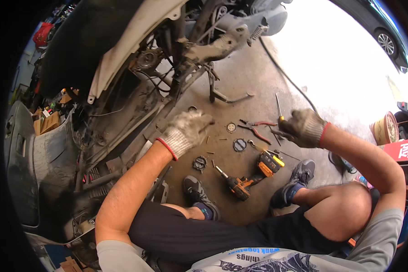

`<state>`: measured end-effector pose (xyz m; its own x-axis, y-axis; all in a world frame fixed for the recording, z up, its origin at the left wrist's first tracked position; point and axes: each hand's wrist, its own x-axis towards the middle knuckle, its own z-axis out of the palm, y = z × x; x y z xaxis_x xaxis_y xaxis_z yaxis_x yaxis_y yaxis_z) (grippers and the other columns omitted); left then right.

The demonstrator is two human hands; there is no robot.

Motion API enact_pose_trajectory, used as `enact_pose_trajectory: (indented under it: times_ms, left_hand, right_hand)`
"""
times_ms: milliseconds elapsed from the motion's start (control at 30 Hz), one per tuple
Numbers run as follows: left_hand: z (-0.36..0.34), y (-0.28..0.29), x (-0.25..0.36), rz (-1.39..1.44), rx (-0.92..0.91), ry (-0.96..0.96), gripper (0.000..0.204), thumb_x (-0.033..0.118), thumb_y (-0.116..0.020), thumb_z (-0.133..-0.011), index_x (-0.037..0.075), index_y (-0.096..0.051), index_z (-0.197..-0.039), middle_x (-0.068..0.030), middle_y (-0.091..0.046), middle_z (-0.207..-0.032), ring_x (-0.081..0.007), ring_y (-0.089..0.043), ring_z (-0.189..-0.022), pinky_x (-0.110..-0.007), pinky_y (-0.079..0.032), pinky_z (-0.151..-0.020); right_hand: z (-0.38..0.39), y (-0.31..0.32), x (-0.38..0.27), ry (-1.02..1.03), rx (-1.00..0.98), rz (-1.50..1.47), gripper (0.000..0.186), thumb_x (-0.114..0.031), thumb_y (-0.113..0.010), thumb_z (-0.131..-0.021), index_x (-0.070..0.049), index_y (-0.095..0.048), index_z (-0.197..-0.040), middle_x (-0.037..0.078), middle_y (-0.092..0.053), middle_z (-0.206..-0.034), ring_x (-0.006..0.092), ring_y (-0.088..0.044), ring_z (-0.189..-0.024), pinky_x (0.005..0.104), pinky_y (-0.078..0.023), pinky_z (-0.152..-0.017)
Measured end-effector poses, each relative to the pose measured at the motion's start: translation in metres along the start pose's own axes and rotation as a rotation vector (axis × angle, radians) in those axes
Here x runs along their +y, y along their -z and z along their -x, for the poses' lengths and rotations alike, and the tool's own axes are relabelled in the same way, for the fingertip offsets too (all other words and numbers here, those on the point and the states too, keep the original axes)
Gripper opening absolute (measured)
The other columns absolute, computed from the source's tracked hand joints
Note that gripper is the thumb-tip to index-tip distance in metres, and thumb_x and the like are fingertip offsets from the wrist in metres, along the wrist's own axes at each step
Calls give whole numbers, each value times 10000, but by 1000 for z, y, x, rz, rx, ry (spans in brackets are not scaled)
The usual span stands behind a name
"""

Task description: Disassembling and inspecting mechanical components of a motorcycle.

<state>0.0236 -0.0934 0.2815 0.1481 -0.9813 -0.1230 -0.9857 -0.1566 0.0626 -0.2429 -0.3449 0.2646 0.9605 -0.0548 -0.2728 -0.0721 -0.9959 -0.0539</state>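
My left hand [187, 128], in a white knit glove with a red cuff, hangs beside the scooter frame [179, 86]. Blur hides how its fingers are set and whether they hold anything. At the right, my gloved right hand [306, 127], its fingers blackened, closes around the yellow handle of a screwdriver [279, 106] whose shaft points away from me. Red-handled pliers [257, 128] lie on the floor between my hands. Near them are a small round disc [231, 127], a dark ring-shaped part [239, 145], another round part [200, 163] and several loose bolts [211, 153].
An orange-and-black cordless driver [242, 186] lies on the concrete between my shoes. A kickstand [231, 97] sticks out from the scooter. A dark cable [288, 77] crosses the floor beyond my right hand. Off to the right stand a round tub [385, 128] and a red box [401, 149].
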Motion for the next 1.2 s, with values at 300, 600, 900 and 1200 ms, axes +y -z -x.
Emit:
enact_pose_trajectory:
  times_ms: [300, 600, 900, 1200]
  left_hand:
    - [-49, -180, 2, 136, -341, 323, 310, 237, -548, -918, 129, -675, -1180, -169, -683, -1156, -359, -650, -1091, -457, -516, -952]
    - [-97, -287, 1, 145, -80, 678, 458, 336, -638, -883, 101, -619, -1276, -203, -648, -1228, -370, -606, -1160, -454, -486, -998]
    - [-138, -268, 12, 262, -150, 721, 515, 374, -756, -802, 107, -620, -1221, -180, -611, -1260, -368, -594, -1160, -459, -482, -996]
    - [-141, -269, 12, 302, -193, 730, 399, 333, -764, -801, 96, -666, -1106, -184, -676, -1146, -399, -632, -1084, -459, -515, -930]
  right_hand:
    - [65, -201, 48, -273, -341, -147, 365, -201, -658, -864, -146, -577, -1217, 132, -699, -1044, 317, -715, -925, 447, -581, -743]
    - [63, -239, 42, -342, -505, -369, 677, -104, -694, -765, -192, -506, -1410, 133, -634, -1206, 286, -646, -1126, 378, -539, -928]
    - [50, -226, 36, -381, -551, -395, 711, -113, -709, -763, -222, -489, -1430, 112, -632, -1210, 285, -659, -1100, 386, -573, -858]
    - [72, -232, 33, -392, -347, -362, 652, -102, -708, -746, -212, -560, -1372, 101, -643, -1133, 327, -674, -998, 427, -589, -734]
